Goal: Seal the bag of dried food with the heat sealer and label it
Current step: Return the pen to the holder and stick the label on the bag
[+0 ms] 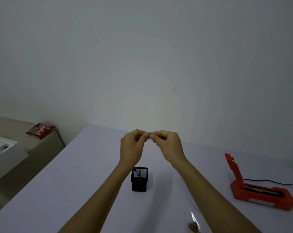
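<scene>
My left hand (pixel 133 145) and my right hand (pixel 167 145) are raised above the table, fingertips meeting. Together they pinch a small pale thing (pixel 149 135), too small to tell what it is. The red heat sealer (pixel 260 190) stands at the right with its lever arm raised and a black cable running off to the right. A clear plastic bag with brownish dried food (pixel 193 224) shows at the bottom edge, partly hidden by my right forearm. A black mesh pen holder (pixel 139 179) with a blue pen in it stands between my forearms.
The lavender table (pixel 75 182) ends at a pale wall behind. To the left stands a lower beige surface with a red snack packet (pixel 40 130) and a white box (pixel 3 153) holding some items.
</scene>
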